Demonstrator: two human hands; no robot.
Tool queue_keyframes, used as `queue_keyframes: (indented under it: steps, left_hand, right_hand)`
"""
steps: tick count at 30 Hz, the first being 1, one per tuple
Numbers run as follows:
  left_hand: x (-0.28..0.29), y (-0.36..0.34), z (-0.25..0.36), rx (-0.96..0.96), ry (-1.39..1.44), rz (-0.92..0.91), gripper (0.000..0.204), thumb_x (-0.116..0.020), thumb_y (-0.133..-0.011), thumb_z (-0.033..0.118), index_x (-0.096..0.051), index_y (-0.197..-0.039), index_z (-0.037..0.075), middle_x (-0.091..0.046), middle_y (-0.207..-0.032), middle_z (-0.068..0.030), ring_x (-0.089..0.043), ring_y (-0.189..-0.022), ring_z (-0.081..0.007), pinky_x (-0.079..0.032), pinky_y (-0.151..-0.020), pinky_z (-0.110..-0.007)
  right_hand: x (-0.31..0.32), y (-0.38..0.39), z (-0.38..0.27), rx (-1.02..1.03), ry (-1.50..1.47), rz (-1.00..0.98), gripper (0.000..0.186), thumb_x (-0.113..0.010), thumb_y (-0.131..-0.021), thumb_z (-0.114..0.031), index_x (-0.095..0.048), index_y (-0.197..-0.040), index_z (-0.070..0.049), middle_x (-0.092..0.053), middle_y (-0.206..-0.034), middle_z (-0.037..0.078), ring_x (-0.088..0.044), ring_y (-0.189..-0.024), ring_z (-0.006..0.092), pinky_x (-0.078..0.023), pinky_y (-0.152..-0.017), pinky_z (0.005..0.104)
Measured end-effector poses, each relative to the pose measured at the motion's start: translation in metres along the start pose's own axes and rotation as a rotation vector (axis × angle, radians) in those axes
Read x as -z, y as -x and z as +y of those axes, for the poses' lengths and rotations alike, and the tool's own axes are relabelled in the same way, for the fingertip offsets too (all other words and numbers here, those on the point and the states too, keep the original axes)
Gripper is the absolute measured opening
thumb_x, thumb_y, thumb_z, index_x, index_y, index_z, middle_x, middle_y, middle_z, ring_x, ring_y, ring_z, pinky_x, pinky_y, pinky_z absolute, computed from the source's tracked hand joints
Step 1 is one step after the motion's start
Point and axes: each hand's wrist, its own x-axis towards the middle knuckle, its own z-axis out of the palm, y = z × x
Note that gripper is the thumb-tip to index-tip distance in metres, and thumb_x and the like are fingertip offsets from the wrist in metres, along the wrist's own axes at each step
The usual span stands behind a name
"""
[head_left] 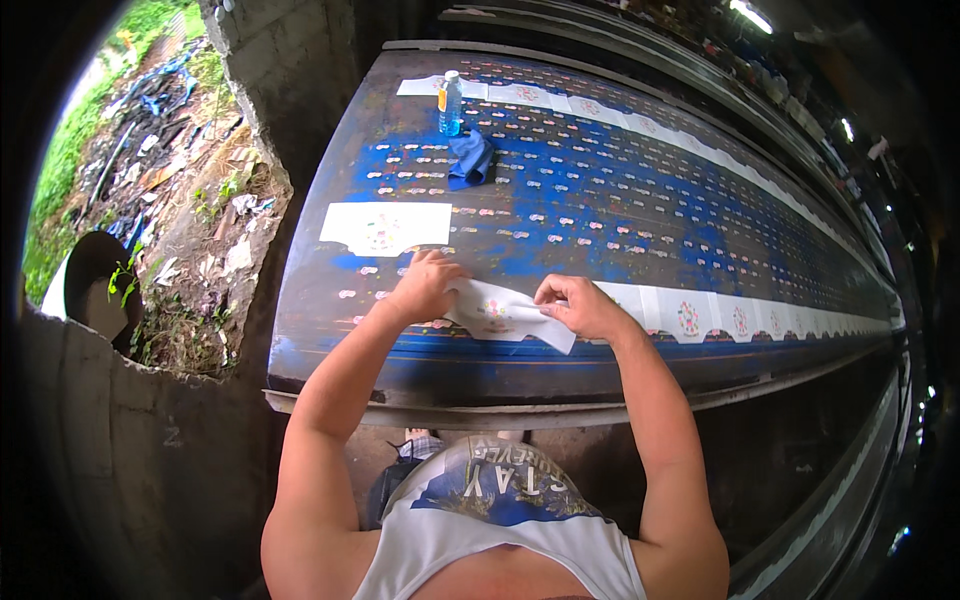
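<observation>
A white cut fabric piece (498,320) with a small colourful printed design is stretched between my hands near the table's front edge, curved and slightly lifted. My left hand (428,286) grips its upper left corner with curled fingers. My right hand (582,305) pinches its right part between thumb and fingers. Another white printed piece (350,225) lies flat just beyond my left hand. To the right, a row of similar printed pieces (688,318) runs along the long paint-stained table (330,362), partly behind my right hand.
A bottle of blue liquid (450,115) and a crumpled blue cloth (470,160) are on the table's far part. Another row of white pieces (530,95) lines the far side. A concrete wall (220,460) with a jagged opening onto rubble and greenery stands at the left.
</observation>
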Motion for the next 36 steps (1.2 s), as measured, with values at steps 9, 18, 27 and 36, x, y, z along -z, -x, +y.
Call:
queue_keyframes:
  steps: [9, 18, 27, 36]
  left_hand:
    - [-0.035, -0.019, -0.002, 0.536, 0.476, 0.453, 0.021, -0.083, -0.096, 0.018, -0.078, -0.1, -0.002, -0.081, -0.088, -0.0088, -0.073, -0.083, -0.0134, -0.058, -0.076, -0.033]
    - [-0.048, -0.065, -0.053, 0.487, -0.234, 0.706, 0.017, -0.083, -0.093, 0.026, -0.079, -0.097, 0.009, -0.076, -0.111, -0.01, -0.064, -0.123, -0.0364, -0.048, -0.107, -0.051]
    - [-0.058, -0.079, -0.067, 0.592, -0.325, 0.69, 0.018, -0.077, -0.1, 0.025, -0.082, -0.111, 0.011, -0.073, -0.134, -0.008, -0.052, -0.146, -0.0391, -0.033, -0.124, -0.058]
    - [-0.054, -0.075, -0.069, 0.634, -0.338, 0.672, 0.049, -0.075, -0.1, 0.021, -0.065, -0.147, 0.017, -0.061, -0.151, -0.0134, -0.046, -0.151, -0.0417, -0.026, -0.129, -0.062]
  right_hand:
    - [0.023, -0.014, 0.112, -0.08, -0.099, 0.246, 0.026, -0.074, -0.096, -0.002, -0.077, -0.122, -0.002, -0.08, -0.115, 0.016, -0.077, -0.105, 0.0293, -0.059, -0.094, 0.0414]
    - [0.024, -0.114, 0.157, -0.042, -0.064, 0.641, 0.03, -0.076, -0.095, -0.003, -0.077, -0.125, -0.006, -0.081, -0.104, 0.014, -0.077, -0.087, 0.0233, -0.06, -0.08, 0.0366]
    - [0.015, -0.149, 0.173, -0.213, 0.012, 0.813, 0.031, -0.088, -0.091, -0.008, -0.077, -0.119, -0.002, -0.08, -0.086, 0.005, -0.073, -0.074, 0.0112, -0.058, -0.07, 0.0297]
    - [0.015, -0.155, 0.163, -0.242, 0.121, 0.88, 0.032, -0.085, -0.094, -0.01, -0.076, -0.123, -0.002, -0.08, -0.089, 0.006, -0.074, -0.073, 0.0155, -0.058, -0.068, 0.0333]
